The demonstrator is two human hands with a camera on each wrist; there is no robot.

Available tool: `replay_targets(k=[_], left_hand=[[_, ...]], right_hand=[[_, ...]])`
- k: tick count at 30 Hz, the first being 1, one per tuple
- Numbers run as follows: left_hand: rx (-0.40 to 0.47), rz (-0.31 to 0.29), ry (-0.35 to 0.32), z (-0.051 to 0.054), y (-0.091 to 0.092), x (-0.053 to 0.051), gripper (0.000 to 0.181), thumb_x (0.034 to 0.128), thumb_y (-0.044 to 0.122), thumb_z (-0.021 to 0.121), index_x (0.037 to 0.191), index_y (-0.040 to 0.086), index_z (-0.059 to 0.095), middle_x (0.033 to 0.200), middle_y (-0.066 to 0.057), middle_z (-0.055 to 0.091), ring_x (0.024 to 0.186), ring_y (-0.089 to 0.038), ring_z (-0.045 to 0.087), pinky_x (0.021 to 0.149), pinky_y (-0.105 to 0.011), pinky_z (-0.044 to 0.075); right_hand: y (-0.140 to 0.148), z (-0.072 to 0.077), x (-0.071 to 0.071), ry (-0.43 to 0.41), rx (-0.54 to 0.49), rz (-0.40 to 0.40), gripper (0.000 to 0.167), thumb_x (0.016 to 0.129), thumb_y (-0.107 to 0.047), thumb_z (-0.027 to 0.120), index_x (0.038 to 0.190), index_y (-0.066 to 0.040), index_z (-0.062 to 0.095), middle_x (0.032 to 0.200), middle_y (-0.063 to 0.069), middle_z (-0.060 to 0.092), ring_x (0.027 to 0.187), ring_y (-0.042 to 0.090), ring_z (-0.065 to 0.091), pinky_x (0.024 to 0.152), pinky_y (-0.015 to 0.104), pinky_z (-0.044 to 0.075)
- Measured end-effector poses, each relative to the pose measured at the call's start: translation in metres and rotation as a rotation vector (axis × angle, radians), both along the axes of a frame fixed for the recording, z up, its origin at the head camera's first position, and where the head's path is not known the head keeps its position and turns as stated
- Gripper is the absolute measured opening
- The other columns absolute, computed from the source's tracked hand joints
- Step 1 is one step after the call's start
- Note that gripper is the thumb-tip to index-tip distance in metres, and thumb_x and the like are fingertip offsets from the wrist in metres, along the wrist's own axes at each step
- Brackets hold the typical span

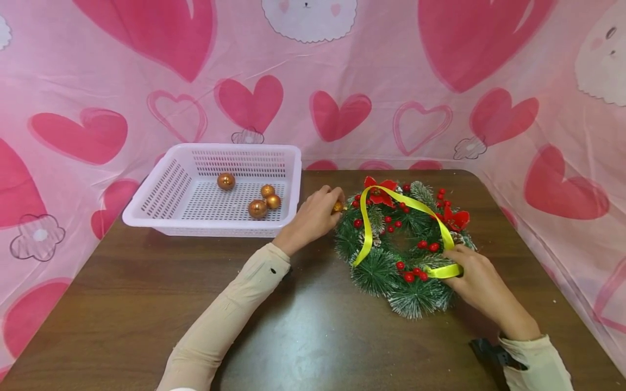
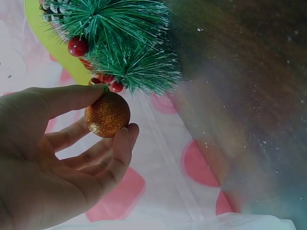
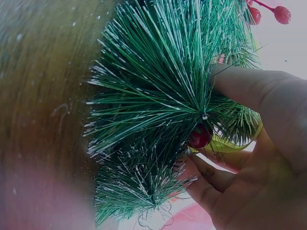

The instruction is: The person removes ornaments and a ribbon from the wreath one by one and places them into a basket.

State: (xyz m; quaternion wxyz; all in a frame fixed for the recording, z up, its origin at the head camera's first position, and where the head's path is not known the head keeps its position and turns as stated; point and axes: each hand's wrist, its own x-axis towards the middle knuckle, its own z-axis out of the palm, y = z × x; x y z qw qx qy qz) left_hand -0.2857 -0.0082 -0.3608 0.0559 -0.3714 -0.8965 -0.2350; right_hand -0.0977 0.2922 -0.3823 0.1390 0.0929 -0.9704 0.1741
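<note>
Between thumb and fingertips, my left hand [image 1: 313,217] pinches a glittery copper-gold Christmas ball [image 2: 108,115] at the left edge of a green wreath [image 1: 374,271]. In the left wrist view the ball's top is close to the wreath's needles and red berries. The wreath has frosted tips, red flowers [image 1: 457,219], berries and pinecones. A yellow ribbon [image 1: 415,202] loops across it. My right hand [image 1: 481,282] grips the wreath's right side, thumb and fingers around the greenery, beside the ribbon. Its fingertips are partly hidden by needles.
Left of the wreath stands a white plastic basket [image 1: 210,223] with several copper-gold balls [image 1: 226,181] in it. Both rest on a brown wooden table [image 1: 313,336]. A pink heart-patterned cloth [image 1: 386,65] hangs behind and along the sides.
</note>
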Motion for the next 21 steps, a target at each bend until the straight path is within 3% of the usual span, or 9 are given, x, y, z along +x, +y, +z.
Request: replay_targets(k=[8, 21], left_hand=[[0.007, 0.003, 0.007, 0.0015, -0.0018, -0.0005, 0.027, 0.0886, 0.016, 0.074, 0.112, 0.008, 0.062, 0.098, -0.008, 0.058, 0.084, -0.024, 0.058, 0.072, -0.040, 0.052], [0.052, -0.015, 0.019, 0.0045, -0.0039, 0.0007, 0.026, 0.0883, 0.011, 0.074, 0.111, 0.007, 0.062, 0.098, -0.009, 0.058, 0.085, -0.024, 0.058, 0.074, -0.040, 0.052]], right_hand=[[-0.0007, 0.0008, -0.0011, -0.002, 0.002, -0.003, 0.032, 0.066, 0.003, 0.083, 0.096, 0.005, 0.070, 0.098, 0.019, 0.065, 0.083, 0.035, 0.062, 0.071, 0.053, 0.050], [0.0007, -0.0010, -0.0005, 0.014, 0.011, -0.010, 0.032, 0.064, 0.003, 0.084, 0.093, 0.002, 0.071, 0.096, 0.014, 0.065, 0.078, 0.028, 0.060, 0.067, 0.047, 0.050]])
